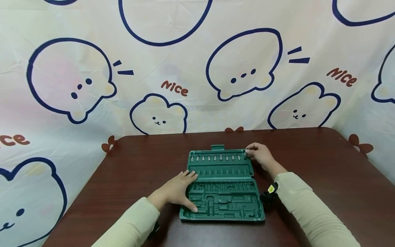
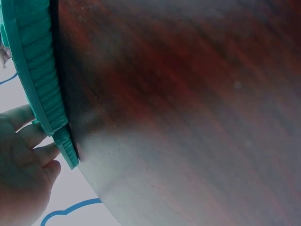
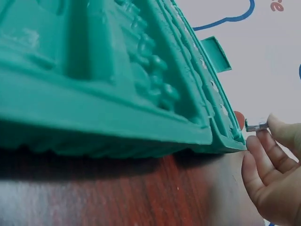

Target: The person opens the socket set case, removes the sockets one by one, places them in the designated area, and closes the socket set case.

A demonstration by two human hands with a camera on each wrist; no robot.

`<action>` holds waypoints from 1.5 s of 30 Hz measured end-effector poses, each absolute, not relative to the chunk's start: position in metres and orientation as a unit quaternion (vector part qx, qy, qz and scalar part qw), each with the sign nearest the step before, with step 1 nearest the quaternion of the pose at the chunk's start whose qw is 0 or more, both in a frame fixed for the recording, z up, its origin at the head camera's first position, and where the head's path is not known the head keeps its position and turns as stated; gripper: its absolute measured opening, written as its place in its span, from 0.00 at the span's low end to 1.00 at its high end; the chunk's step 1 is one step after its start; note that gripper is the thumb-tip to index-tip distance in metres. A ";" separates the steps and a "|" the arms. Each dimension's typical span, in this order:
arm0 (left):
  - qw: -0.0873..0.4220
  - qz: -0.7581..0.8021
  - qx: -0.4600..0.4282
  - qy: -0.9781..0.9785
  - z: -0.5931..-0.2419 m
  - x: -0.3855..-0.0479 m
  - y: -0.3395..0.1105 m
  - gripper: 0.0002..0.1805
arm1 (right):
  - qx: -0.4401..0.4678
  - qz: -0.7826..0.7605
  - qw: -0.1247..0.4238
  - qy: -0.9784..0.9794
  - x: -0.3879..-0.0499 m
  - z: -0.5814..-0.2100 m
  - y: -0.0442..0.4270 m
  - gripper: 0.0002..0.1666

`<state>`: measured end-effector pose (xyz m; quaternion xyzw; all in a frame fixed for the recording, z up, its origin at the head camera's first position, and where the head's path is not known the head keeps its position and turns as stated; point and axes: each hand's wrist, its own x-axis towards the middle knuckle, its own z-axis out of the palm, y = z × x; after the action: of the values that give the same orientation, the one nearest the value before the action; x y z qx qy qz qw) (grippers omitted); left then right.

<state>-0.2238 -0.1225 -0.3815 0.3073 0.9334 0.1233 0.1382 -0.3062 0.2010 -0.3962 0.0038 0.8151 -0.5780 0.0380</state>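
Note:
A green plastic tool case (image 1: 226, 178) lies unfolded flat on the table, its moulded slots facing up. Several small silver pieces (image 1: 220, 157) stand in a row along its far half. My right hand (image 1: 261, 155) is at the case's far right corner. In the right wrist view its thumb and fingers pinch a small silver socket (image 3: 256, 125) just above the rim. With its fingers spread, my left hand (image 1: 177, 190) rests on the case's left edge near the fold. The left wrist view shows those fingers (image 2: 44, 153) against the case's side.
The dark brown wooden table (image 1: 148, 154) extends around the case on all sides. Behind it hangs a pale cloth (image 1: 197, 68) printed with cartoon bears. A green latch tab (image 1: 217, 147) sticks out from the case's far edge.

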 end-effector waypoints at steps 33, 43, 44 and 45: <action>0.143 0.109 0.309 0.934 -0.383 -0.225 -0.123 0.59 | -0.014 -0.484 0.074 0.872 -0.269 -0.395 0.262 0.14; 0.143 0.107 0.308 0.935 -0.382 -0.226 -0.122 0.59 | -0.021 -0.456 0.078 0.886 -0.278 -0.398 0.265 0.11; 0.143 0.108 0.308 0.934 -0.382 -0.226 -0.122 0.59 | -0.015 -0.454 0.078 0.888 -0.280 -0.398 0.265 0.10; 0.143 0.107 0.309 0.934 -0.382 -0.226 -0.122 0.59 | -0.011 -0.449 0.079 0.890 -0.281 -0.398 0.264 0.10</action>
<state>-0.2256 -0.1221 -0.3817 0.3085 0.9343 0.1074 0.1428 -0.2807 0.2645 -0.3979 -0.0109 0.8900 -0.4488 0.0793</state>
